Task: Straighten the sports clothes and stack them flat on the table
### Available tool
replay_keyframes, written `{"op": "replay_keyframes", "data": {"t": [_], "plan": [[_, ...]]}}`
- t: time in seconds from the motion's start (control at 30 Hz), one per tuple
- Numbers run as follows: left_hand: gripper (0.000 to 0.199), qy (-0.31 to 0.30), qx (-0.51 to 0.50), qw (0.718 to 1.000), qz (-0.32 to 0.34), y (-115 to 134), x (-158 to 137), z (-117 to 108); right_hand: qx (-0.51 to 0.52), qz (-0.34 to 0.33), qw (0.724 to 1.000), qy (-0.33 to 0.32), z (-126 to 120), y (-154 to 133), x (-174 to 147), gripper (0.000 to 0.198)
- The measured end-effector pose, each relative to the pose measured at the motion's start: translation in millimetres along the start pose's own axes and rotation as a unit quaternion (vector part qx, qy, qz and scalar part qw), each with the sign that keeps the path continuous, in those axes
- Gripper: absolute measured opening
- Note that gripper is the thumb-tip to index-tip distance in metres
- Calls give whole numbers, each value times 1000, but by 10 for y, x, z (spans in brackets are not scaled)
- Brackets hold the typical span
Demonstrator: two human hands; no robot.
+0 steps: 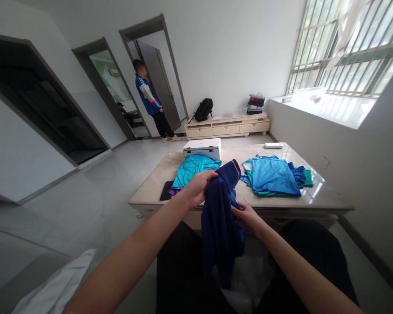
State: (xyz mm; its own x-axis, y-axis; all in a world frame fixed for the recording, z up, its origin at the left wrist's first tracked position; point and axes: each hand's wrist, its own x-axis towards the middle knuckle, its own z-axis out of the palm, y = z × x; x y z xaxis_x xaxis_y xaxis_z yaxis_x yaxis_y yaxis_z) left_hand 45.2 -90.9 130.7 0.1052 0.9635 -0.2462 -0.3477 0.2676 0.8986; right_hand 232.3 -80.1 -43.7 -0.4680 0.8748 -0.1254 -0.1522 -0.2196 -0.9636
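A navy blue garment with a red and white trimmed edge (221, 218) hangs in front of me, over the near edge of the table. My left hand (201, 185) grips it near its top, by the trimmed part. Lower on its right side, my right hand (247, 216) pinches the cloth. Just beyond my left hand lies a crumpled turquoise garment (194, 168). To the right of the navy garment is a stack of blue and green clothes (275, 176), with a flat blue piece on top.
On the table (150, 192) are a white box (203, 148), a black phone-like object (166, 191) and a white slim object (273, 145). Behind stands a low cabinet (227, 127) with a black backpack (203, 110) and folded clothes (255, 104). A person (150, 100) stands by a doorway.
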Motion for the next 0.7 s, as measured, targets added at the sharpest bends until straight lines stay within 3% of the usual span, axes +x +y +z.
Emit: {"op": "replay_keyframes", "data": {"t": [0.1, 0.23, 0.43, 0.57, 0.63, 0.7], "plan": [[5, 2, 26, 999, 38, -22, -29, 8, -2, -9, 999, 36, 35, -37, 35, 40], [9, 7, 49, 995, 87, 25, -46, -113, 13, -48, 997, 67, -101, -236, 26, 40], [20, 29, 31, 991, 129, 115, -21, -421, 51, -39, 998, -8, -447, -954, -164, 39], [28, -36, 24, 992, 116, 116, -95, -476, 55, -29, 997, -38, -536, -1362, -320, 42], [28, -77, 31, 991, 109, 95, -184, -473, 60, -31, 996, -52, -521, -1448, -396, 41], [25, -103, 48, 988, 101, 53, -285, -477, 57, -35, 997, -26, -491, -1462, -462, 37]]}}
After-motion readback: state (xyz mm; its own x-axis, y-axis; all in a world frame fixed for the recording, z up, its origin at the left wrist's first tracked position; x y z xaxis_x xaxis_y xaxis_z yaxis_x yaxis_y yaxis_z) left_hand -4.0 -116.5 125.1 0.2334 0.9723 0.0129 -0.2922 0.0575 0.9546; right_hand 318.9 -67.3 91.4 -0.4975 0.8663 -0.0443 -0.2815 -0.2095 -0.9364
